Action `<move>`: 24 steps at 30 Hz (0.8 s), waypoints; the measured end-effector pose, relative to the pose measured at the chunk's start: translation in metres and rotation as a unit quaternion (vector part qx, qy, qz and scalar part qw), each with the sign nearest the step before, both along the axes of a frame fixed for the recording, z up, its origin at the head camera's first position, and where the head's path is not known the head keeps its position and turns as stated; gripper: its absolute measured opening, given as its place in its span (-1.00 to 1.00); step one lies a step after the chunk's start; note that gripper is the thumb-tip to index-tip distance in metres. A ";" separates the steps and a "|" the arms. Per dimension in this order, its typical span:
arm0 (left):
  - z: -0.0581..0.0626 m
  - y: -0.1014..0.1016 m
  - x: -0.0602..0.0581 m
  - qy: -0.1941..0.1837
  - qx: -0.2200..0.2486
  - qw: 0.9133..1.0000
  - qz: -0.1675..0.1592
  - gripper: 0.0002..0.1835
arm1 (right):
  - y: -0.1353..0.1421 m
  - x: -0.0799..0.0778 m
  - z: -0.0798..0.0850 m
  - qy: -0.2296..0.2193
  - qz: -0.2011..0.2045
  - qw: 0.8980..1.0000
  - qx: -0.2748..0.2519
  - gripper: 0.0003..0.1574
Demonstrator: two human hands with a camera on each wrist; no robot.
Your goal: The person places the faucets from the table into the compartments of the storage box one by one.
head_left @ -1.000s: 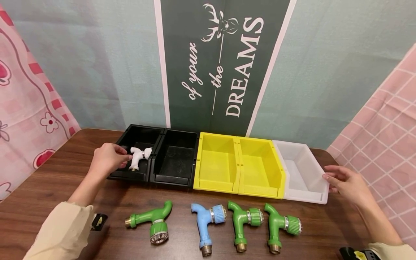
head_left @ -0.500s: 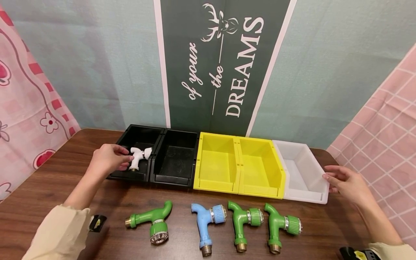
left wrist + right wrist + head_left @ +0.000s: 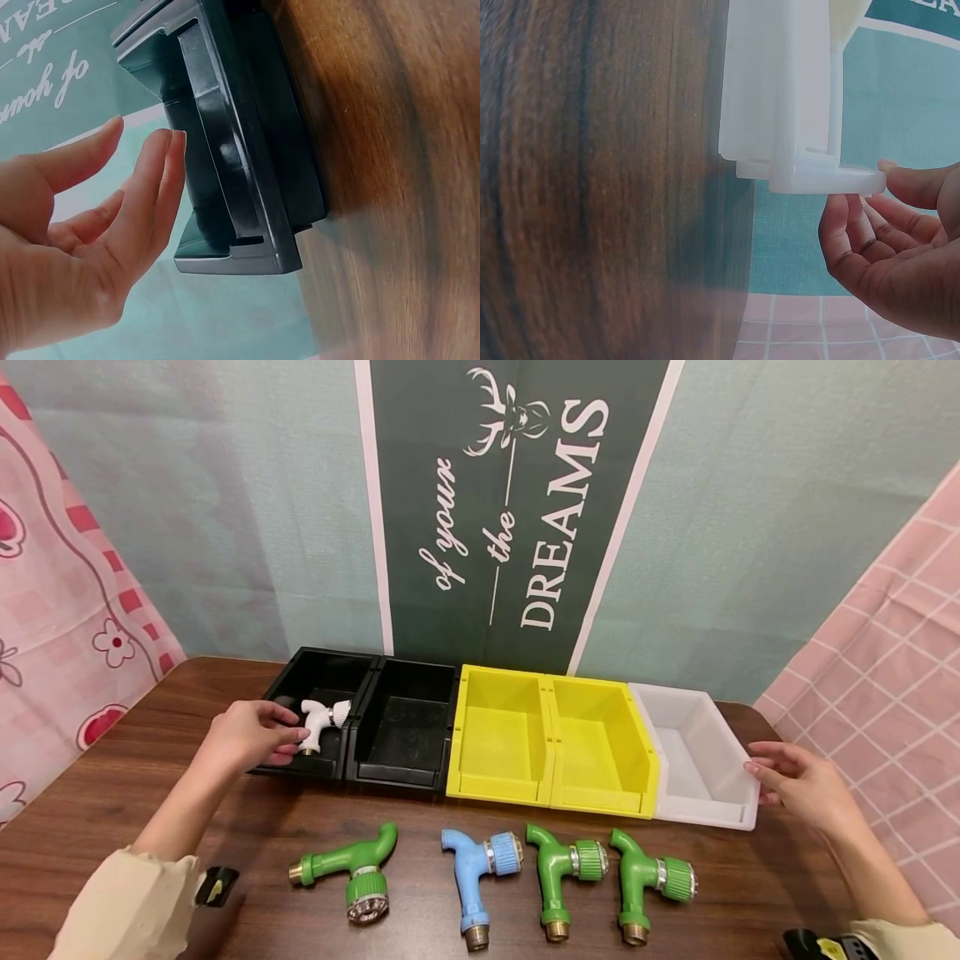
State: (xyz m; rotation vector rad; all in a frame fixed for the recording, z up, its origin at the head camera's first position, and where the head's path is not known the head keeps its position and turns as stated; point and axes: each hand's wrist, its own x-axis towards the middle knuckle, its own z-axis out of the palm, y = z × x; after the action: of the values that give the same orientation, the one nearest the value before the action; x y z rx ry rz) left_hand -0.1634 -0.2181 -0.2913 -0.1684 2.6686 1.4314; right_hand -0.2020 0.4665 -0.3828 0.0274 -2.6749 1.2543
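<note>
A white tap (image 3: 316,727) lies in the leftmost black bin (image 3: 330,670), its ribbed knob toward the right. My left hand (image 3: 251,733) is over that bin's left side, thumb tip close to the tap's body. In the left wrist view, the fingers of the left hand (image 3: 97,217) are loosely bent and hold nothing; the tap is hidden there. My right hand (image 3: 806,785) is at the outer right side of the white bin (image 3: 738,760). In the right wrist view, the right hand's thumb (image 3: 911,185) touches the bin's rim, and its fingertips lie against the outer wall.
Between the hands stand a second black bin (image 3: 401,727) and two yellow bins (image 3: 502,789), joined in a row. In front, on the wooden table (image 3: 420,935), lie a blue tap (image 3: 468,877) and three green taps (image 3: 555,877). A printed curtain (image 3: 300,527) hangs behind.
My left hand has shifted slightly down, toward the table's front, beside the white tap. The tap stays put in the bin. My right hand has not moved.
</note>
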 end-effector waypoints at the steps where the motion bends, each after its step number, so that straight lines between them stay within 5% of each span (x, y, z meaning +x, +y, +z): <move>1: 0.000 0.000 0.001 -0.002 0.002 1.000 0.000 -0.56 | 0.000 0.000 0.000 0.000 0.001 1.000 0.000 -0.47; 14: -0.003 0.006 0.013 -0.001 0.007 1.000 -0.023 -0.59 | 0.000 0.000 0.000 0.007 -0.003 1.000 0.011 -0.49; 18: -0.006 0.006 0.016 -0.007 -0.005 0.999 -0.036 -0.59 | -0.022 0.013 0.021 -0.004 -0.004 1.000 0.009 -0.53; 22: -0.009 0.005 0.020 -0.017 -0.009 0.999 -0.047 -0.61 | -0.054 0.032 0.051 -0.008 0.013 1.000 -0.002 -0.81; 24: -0.011 0.006 0.022 -0.021 -0.008 0.998 -0.057 -0.61 | -0.065 0.038 0.061 -0.009 0.020 1.000 -0.007 -0.76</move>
State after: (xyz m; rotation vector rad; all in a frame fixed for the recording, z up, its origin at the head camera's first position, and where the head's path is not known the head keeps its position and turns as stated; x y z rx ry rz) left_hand -0.1415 -0.2126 -0.3023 -0.0467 2.6105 1.3575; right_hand -0.1640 0.4017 -0.3217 0.0678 -2.6928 1.2915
